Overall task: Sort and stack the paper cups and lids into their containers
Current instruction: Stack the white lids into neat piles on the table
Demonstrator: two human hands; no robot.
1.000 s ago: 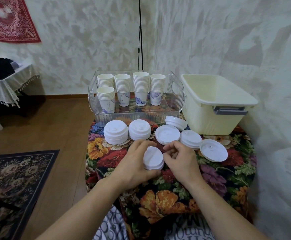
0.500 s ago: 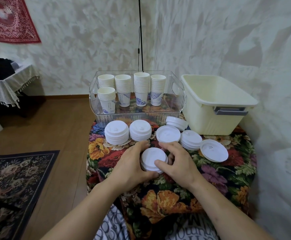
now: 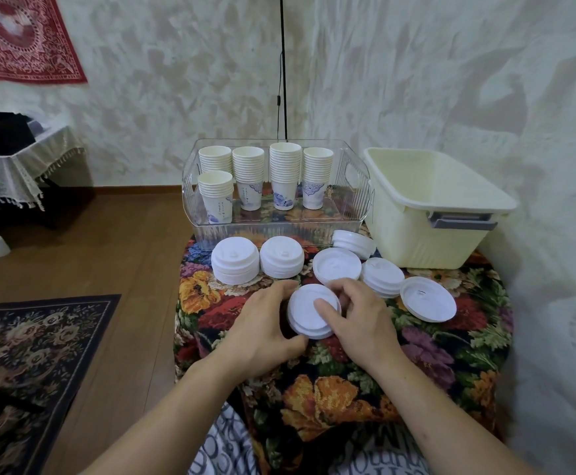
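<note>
Both hands now settle a small lid stack (image 3: 309, 311) flat on the floral worktop (image 3: 434, 354), left hand (image 3: 262, 327) cupping its edge, right hand (image 3: 357, 315) pinching it, thumb on top; moments earlier it was tilted. The cream bin (image 3: 427, 214) waits.
</note>
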